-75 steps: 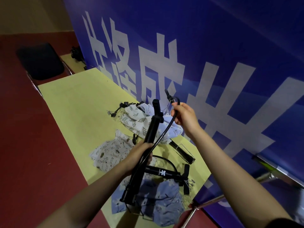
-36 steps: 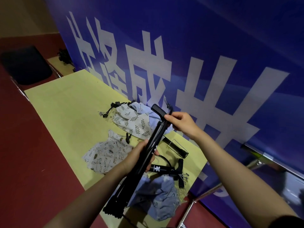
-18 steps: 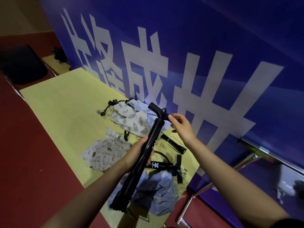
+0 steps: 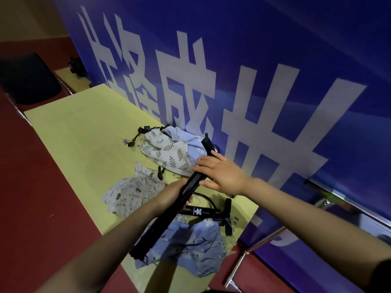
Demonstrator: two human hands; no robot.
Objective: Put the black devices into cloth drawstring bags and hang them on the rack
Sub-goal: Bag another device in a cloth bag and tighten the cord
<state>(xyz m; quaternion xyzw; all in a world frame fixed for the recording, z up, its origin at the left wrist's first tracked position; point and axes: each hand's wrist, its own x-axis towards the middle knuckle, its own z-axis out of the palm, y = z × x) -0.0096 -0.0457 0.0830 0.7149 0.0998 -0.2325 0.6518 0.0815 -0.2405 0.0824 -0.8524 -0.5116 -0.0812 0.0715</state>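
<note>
Since half a second ago the right hand (image 4: 222, 174) has come off the pump's far tip and is now lying across the upper shaft, fingers spread flat over it rather than curled, so it is pressing, not clasping. The left hand (image 4: 175, 194) is wrapping closed around the middle of the long black pump (image 4: 169, 210), which is tilting from near left up to far right above the yellow table (image 4: 80, 132). A second black pump (image 4: 203, 211) is lying on the table just beyond the held one, its foot to the right. 3 cloth bags are lying around them: a leaf-print bag (image 4: 169, 153) far, a pale patterned bag (image 4: 131, 193) to the left, and a blue bag (image 4: 196, 246) nearest, under the held pump's lower end.
</note>
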